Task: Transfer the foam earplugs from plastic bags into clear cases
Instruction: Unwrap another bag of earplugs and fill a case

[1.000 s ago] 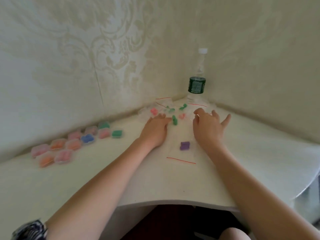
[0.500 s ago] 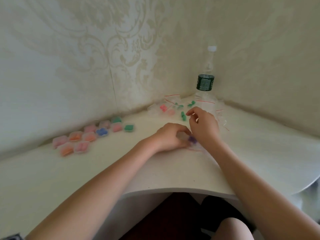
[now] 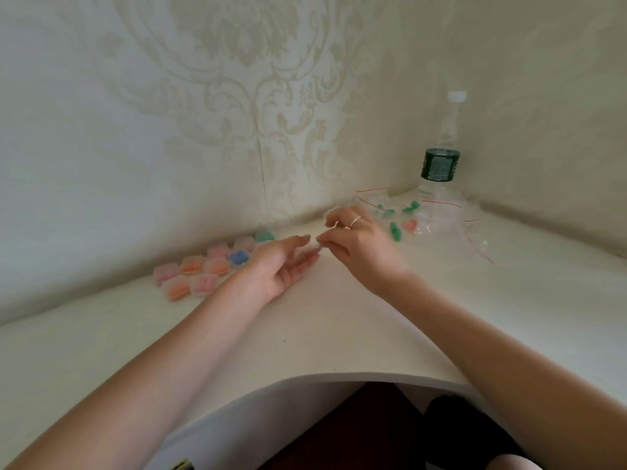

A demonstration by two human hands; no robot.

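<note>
A small clear item, too blurred to identify, is pinched between the right hand (image 3: 359,244) and the loosely spread fingers of the left hand (image 3: 281,262), while the bagged earplugs (image 3: 395,230) lie just right and the filled cases (image 3: 203,269) left.

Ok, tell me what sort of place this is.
Probably a room at home, not a workshop: patterned wallpaper on both walls, a white corner desk, and a water bottle standing in the corner beside bags of earplugs.
</note>
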